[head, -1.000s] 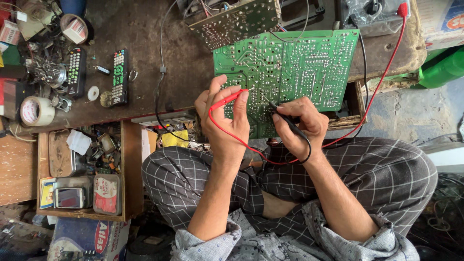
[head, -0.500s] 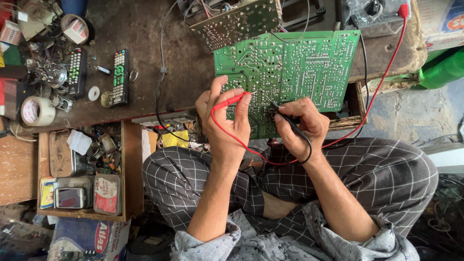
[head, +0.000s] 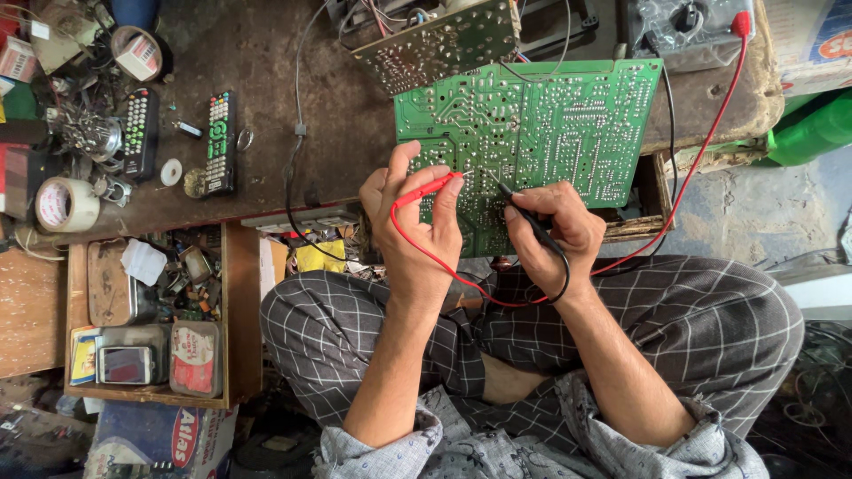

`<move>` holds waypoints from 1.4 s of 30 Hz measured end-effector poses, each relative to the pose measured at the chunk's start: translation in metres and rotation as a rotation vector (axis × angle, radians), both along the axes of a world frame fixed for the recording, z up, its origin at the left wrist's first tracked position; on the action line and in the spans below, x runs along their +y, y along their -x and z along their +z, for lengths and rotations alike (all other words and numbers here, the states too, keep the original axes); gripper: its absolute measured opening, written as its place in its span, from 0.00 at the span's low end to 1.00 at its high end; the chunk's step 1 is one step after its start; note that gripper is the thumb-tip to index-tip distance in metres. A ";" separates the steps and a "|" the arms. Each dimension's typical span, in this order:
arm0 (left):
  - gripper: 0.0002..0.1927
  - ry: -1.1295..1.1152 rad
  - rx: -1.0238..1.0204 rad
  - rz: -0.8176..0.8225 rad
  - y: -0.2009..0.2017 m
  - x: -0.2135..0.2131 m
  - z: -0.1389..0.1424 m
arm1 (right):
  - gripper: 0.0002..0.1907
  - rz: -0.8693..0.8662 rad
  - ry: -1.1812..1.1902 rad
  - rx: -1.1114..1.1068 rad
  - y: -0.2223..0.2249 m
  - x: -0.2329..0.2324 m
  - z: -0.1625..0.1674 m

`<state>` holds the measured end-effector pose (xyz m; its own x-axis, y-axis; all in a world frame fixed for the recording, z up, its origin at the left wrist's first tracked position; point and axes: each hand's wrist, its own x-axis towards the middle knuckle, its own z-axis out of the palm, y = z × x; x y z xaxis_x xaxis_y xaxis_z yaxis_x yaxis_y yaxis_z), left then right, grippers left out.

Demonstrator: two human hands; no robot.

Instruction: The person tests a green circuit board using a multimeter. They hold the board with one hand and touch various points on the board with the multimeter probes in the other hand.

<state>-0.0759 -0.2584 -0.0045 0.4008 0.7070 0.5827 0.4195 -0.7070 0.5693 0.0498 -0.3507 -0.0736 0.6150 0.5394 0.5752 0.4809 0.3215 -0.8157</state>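
- A green circuit board [head: 541, 133] lay solder side up at the near edge of a dark, worn workbench [head: 257, 53], its lower edge overhanging toward the seated person's checked trousers [head: 692, 328].
- Open room was scarce: a second, paler circuit board [head: 444, 40] sat just beyond the green one, and a grey meter [head: 683, 27] stood at the bench's far right corner.
- To the left, bare bench surface separated the board from two remote controls [head: 217, 142] and two rolls of tape [head: 67, 204].
- An open wooden drawer [head: 235, 310] full of small parts hung below the bench on the left.
- Two test probes were in use, one red and one black.
- The left hand [head: 413, 222] was raised with palm facing the board, thumb and fingers pinched shut around the red probe [head: 426, 188], its tip on the board.
- The right hand [head: 555, 231] held the black probe [head: 524, 208] like a pen, fingers closed on it, tip touching the board beside the red one.
- The red lead [head: 701, 151] looped under both wrists and ran up to the meter.
- Both forearms rose from the lap, close together.
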 end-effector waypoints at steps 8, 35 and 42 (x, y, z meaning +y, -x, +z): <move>0.08 0.000 0.006 -0.010 0.000 0.001 0.003 | 0.09 0.045 -0.005 -0.012 -0.003 0.001 0.006; 0.07 0.099 -0.122 0.059 -0.010 0.001 0.008 | 0.08 0.032 0.025 0.031 -0.004 0.002 0.002; 0.08 0.103 -0.150 0.113 -0.021 -0.002 0.007 | 0.09 0.016 -0.030 -0.023 -0.004 -0.001 0.005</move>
